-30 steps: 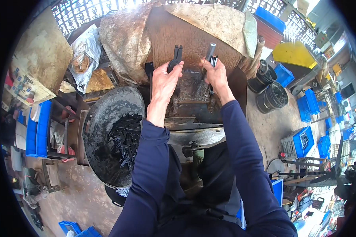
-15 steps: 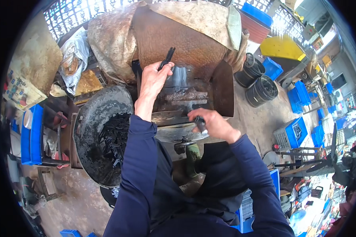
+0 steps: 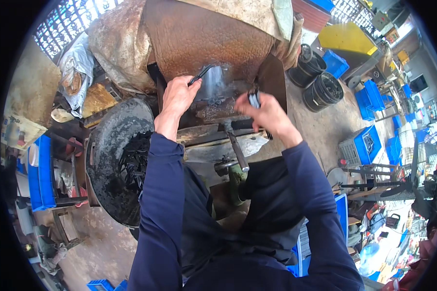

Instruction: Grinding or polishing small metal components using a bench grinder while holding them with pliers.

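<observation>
Tub (image 3: 99,145) of black parts (image 3: 133,162), left hand (image 3: 177,97) nearby

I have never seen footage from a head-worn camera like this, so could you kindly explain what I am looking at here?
This is one wide, round-edged picture from a camera on a person's head, looking down, so the dark blue sleeves rise from the bottom edge. The left hand holds a thin dark metal piece up against a rusty machine. The right hand grips a small dark part; it is too blurred to tell more. Below the hands a lever handle sticks out of the machine. To the left stands a round black tub filled with dark metal pieces. Blue crates stand on the floor around.
</observation>
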{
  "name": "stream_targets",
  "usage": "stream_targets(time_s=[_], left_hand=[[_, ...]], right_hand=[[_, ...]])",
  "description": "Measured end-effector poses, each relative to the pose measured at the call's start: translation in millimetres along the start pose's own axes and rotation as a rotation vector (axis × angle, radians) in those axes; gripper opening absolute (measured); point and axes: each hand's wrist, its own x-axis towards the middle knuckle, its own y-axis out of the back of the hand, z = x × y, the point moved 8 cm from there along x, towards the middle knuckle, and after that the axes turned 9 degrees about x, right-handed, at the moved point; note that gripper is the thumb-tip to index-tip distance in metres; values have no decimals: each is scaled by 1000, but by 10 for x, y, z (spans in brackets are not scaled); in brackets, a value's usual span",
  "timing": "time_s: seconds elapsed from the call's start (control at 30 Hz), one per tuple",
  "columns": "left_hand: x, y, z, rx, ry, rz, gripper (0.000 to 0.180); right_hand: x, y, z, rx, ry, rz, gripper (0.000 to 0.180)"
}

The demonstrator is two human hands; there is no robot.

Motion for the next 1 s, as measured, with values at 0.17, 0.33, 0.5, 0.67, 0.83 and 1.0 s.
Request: stream_targets(time_s=[0.17,0.33,0.5,0.67,0.83,1.0], left_hand=[[50,-188,-176,83,-41,-120,26],[53,-472,-297,64,-36,-358,24],[64,-717,-545,-38,95,-446,21],[147,-596,-392,141,-138,-188,19],[197,-420,-109,-189,-175,-155,20],[-137,-339,450,-685,29,-364,23]], right_hand=[[231,228,-41,254,101,256,19],[289,306,10,408,128,264,20],[308,313,49,467,110,286,20],[347,344,40,566,118,327,21],[401,272,38,681,171,363,22],[361,188,-78,701,255,323,22]])
